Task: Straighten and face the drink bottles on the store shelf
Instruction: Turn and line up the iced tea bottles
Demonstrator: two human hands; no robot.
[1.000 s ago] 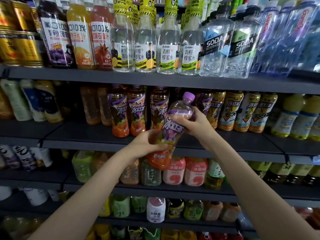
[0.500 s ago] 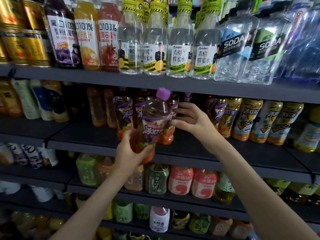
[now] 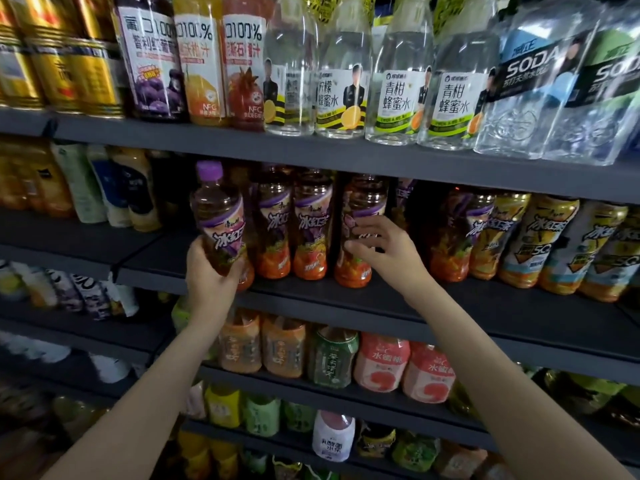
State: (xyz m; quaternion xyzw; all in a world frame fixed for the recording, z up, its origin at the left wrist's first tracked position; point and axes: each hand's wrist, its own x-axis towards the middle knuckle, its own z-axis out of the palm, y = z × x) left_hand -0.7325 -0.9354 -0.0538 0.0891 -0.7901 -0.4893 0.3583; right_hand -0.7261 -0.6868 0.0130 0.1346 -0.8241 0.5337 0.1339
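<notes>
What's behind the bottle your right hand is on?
Behind the iced tea bottle under the right hand, only dark shelf depth shows; the bottle covers anything further back.

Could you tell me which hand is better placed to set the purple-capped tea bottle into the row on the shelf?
Left. The left hand already grips the purple-capped tea bottle beside the row, while the right hand rests on a shelved iced tea bottle.

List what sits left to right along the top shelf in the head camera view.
Gold cans → purple grape juice bottle → orange juice bottle → pomegranate juice bottle → clear honey water bottles → soda water bottles.
</notes>
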